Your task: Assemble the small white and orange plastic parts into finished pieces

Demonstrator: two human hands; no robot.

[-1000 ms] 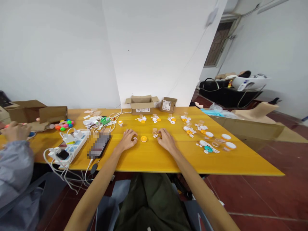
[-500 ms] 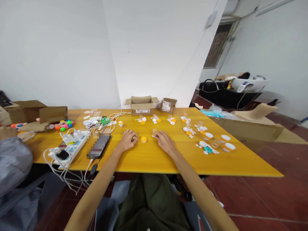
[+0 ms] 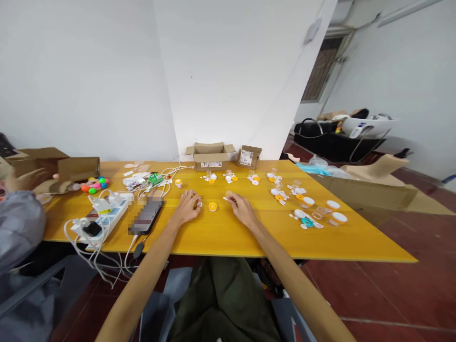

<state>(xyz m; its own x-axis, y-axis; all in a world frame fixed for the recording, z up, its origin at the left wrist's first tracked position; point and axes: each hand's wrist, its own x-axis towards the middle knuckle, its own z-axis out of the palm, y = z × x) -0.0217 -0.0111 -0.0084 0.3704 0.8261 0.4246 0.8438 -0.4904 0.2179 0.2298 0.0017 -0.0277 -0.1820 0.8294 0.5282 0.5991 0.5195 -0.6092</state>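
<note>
My left hand (image 3: pixel 188 207) rests on the table with curled fingers closed on a small white plastic piece (image 3: pixel 200 204). To its right an orange round cap (image 3: pixel 213 206) with a pale centre lies between my hands, touched by neither. My right hand (image 3: pixel 241 208) is closed, thumb and fingers pinching a small white part (image 3: pixel 225 198) whose exact shape is too small to make out. Just beyond those fingertips stands a small clear cup (image 3: pixel 228 194), partly covered by the hand.
Several groups of clear cups, white discs and orange rings (image 3: pixel 280 197) lie along the back and right. A teal ring (image 3: pixel 307 222) and white-lidded jars (image 3: pixel 338 218) are right. Cardboard boxes (image 3: pixel 210 156) stand behind; a phone (image 3: pixel 147 216) and power strip (image 3: pixel 116 213) sit left, beside a co-worker's sleeve (image 3: pixel 21 228).
My hands stay nearly in place; the right fingertips and their white part shift slightly left and away from me. The co-worker's hand at the left has risen towards the box.
</note>
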